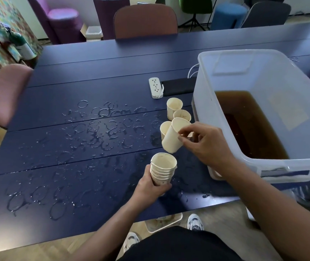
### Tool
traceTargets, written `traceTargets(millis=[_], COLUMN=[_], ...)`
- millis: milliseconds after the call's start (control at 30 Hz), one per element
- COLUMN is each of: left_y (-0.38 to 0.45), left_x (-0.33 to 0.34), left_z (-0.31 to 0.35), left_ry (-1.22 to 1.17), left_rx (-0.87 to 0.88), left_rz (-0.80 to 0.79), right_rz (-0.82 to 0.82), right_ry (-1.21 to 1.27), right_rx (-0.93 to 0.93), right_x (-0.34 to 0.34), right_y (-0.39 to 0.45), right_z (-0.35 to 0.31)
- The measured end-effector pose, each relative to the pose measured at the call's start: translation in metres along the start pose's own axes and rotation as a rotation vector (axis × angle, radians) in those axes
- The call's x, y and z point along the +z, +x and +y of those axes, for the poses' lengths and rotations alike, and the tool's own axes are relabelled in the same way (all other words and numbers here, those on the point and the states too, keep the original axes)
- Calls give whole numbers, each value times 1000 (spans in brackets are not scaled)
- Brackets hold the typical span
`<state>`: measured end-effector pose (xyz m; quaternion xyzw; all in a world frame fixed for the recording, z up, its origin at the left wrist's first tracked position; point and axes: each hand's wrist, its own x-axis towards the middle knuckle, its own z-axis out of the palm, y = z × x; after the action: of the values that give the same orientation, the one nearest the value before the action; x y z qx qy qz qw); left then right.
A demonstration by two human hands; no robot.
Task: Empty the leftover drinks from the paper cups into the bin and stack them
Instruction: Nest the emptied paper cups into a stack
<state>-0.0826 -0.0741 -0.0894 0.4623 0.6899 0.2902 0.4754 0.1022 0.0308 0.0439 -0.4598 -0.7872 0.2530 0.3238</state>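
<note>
Your right hand (205, 142) has its grip pinched on the rim of 1 paper cup (173, 137), thumb and fingertips clamped at the lip, cup tilted w/ its base angled down toward the stack. Rim hold makes sense: it leaves the cup's body free to slide into the next one. Inside isn't visible from here, so can't confirm it's drained.

Just below that grip, your left hand (153, 182) wraps its grip round the lower part of the stack (163, 169), approx 6 cups nested, mouth up and open to receive. You're holding it low so the top rim stays clear.

Just beyond the pinched cup, 3 loose cups (174, 107) stand on the bench (97, 78), close together, next to the bin; they look drained but not yet stacked.

Right of the grip, the clear bin (263, 72) holds brown liquid (250, 127), close enough for a short tip-and-return.

Left of both grips, the bench is covered in wet rings (101, 112), so expect slippery cup bases. Further back lie a power strip (155, 87) and a dark flat item (178, 86), near the wet patch; keep drips away.
</note>
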Motion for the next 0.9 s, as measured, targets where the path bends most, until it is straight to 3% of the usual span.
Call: traceTargets(millis=[467, 667, 733, 800, 900], left_y=[2, 0, -2, -3, -4], left_x=[-2, -6, -9, -10, -12], left_z=[11, 13, 9, 6, 4], left_ry=[-52, -51, -48, -37, -34], left_rx=[-37, -32, -33, -29, -18], left_rz=[19, 43, 51, 62, 72], right_rz=[-184, -501, -446, -280, -245], right_ry=[51, 54, 104, 98, -141], right_rx=[-199, -88, -1, 82, 146], right_x=[10, 32, 33, 37, 52], right_y=[-9, 0, 9, 23, 43], right_z=[-5, -2, -3, 4, 22])
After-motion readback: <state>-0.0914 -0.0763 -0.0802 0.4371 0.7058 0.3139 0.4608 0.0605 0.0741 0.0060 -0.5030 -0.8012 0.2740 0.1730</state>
